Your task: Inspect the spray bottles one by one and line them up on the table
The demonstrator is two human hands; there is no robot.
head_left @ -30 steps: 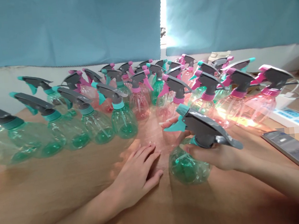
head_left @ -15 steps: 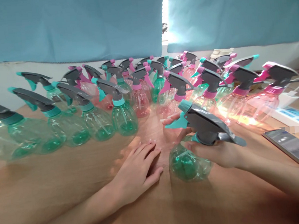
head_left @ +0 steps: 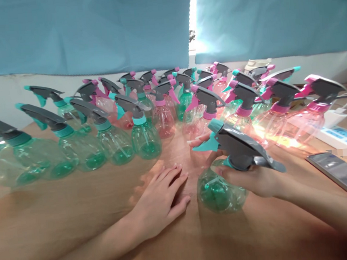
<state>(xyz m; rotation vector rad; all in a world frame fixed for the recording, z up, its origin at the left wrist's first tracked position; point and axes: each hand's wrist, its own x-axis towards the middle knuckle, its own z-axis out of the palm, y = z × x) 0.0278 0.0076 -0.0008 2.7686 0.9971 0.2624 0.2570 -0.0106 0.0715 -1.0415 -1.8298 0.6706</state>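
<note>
My right hand (head_left: 257, 179) is wrapped round the neck of a green spray bottle (head_left: 217, 193) with a grey head and a turquoise trigger. The bottle leans somewhat, its nozzle pointing away to the left; part of its neck is covered by my fingers. Flat on the wooden table (head_left: 87, 218) lies my left hand (head_left: 158, 200), fingers stretched out, holding nothing, a little left of that bottle. Beyond my left hand stands another green spray bottle (head_left: 146, 140), and a pink spray bottle (head_left: 164, 120) stands just behind it.
Rows of green and pink spray bottles fill the back of the table. At right lie a phone (head_left: 343, 174) and a white power strip (head_left: 342, 136) with a plugged-in charger (head_left: 335, 118). Blue blinds (head_left: 82, 32) hang behind.
The whole view has shifted slightly, the scene sitting a little lower and to the right. Both hands and the held bottle keep their places on the table.
</note>
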